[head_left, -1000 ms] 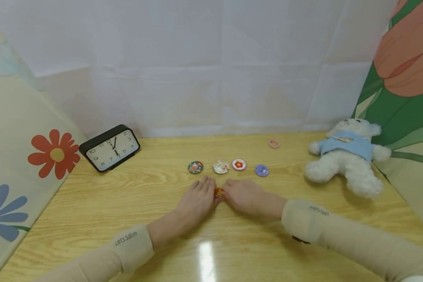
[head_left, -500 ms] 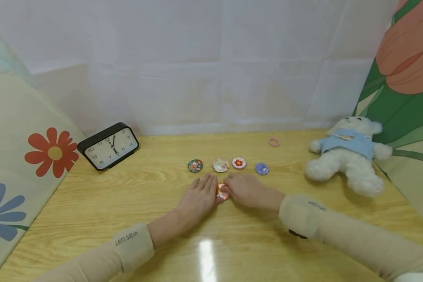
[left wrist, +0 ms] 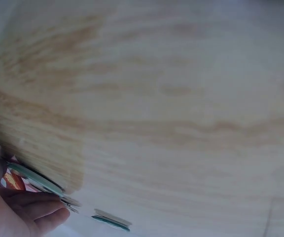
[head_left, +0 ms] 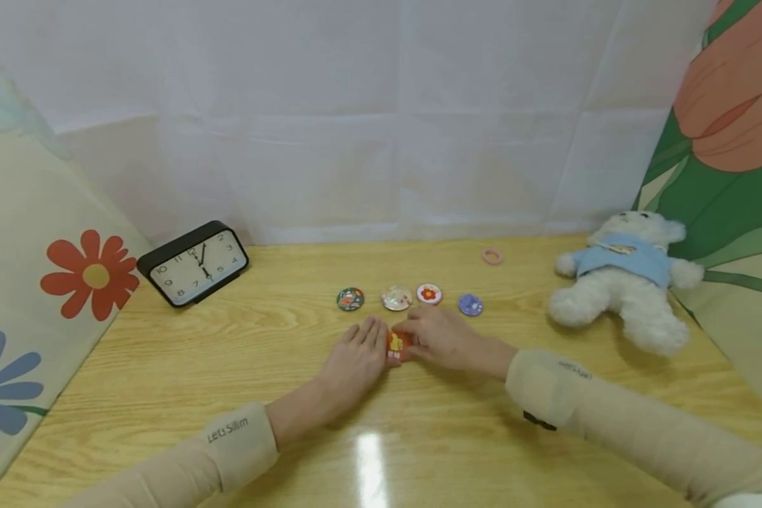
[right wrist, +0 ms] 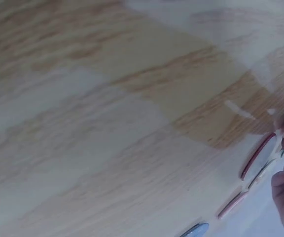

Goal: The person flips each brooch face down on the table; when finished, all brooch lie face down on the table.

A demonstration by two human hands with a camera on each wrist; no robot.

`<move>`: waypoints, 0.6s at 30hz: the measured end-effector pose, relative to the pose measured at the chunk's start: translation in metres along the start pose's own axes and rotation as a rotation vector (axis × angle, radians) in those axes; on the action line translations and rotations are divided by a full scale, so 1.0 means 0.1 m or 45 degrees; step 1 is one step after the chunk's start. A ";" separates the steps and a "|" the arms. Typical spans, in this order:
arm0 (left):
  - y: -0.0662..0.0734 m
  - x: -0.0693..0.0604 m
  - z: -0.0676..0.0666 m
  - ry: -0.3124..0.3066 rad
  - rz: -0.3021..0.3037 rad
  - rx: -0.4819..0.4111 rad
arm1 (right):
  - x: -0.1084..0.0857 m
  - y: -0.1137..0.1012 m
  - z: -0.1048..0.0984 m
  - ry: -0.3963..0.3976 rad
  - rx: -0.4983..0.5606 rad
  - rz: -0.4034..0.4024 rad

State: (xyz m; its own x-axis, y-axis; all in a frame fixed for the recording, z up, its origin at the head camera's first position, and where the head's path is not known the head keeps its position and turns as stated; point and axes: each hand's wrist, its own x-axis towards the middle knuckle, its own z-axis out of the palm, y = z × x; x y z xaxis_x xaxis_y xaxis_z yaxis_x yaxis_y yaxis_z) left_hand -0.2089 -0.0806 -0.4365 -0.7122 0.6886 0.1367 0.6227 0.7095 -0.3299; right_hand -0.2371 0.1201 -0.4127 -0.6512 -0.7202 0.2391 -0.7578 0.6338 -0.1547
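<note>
In the head view a red button badge (head_left: 396,343) with a yellow thumbs-up print lies between the two hands. My right hand (head_left: 441,339) pinches its right side with thumb and finger. On the other side my left hand (head_left: 357,358) lies with straight fingers, its edge touching the badge; its thumb reaches the badge's near edge. In the left wrist view a green-edged disc (left wrist: 36,178) lies close to the left fingers. The right wrist view has a red-edged disc (right wrist: 258,155) near the right fingertips; which badge that is I cannot tell.
Behind the hands stand in a row a dark green badge (head_left: 351,298), a clear shiny badge (head_left: 396,298), a white badge with a red flower (head_left: 429,293) and a purple badge (head_left: 470,305). Farther out are a pink ring (head_left: 492,256), a black clock (head_left: 193,264) and a plush bear (head_left: 629,275).
The right fingers have shifted on the badge, which was partly covered and now shows its thumbs-up face. The left hand has stayed nearly still beside it.
</note>
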 end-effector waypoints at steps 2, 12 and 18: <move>0.00 0.00 0.01 0.040 0.005 -0.005 | 0.00 0.00 -0.01 -0.021 -0.004 -0.010; 0.02 -0.02 0.00 -0.008 0.035 -0.039 | -0.01 0.01 0.05 -0.076 -0.149 -0.059; -0.01 -0.02 -0.05 -0.050 0.035 -0.112 | -0.06 0.02 0.07 0.025 -0.049 -0.045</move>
State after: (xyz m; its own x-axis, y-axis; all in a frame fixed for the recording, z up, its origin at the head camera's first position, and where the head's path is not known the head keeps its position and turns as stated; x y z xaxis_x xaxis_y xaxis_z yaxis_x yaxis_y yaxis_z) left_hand -0.2065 -0.0819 -0.4313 -0.7052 0.7031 0.0916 0.6672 0.7018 -0.2498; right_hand -0.2350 0.1241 -0.4214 -0.6231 -0.7368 0.2624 -0.7778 0.6189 -0.1093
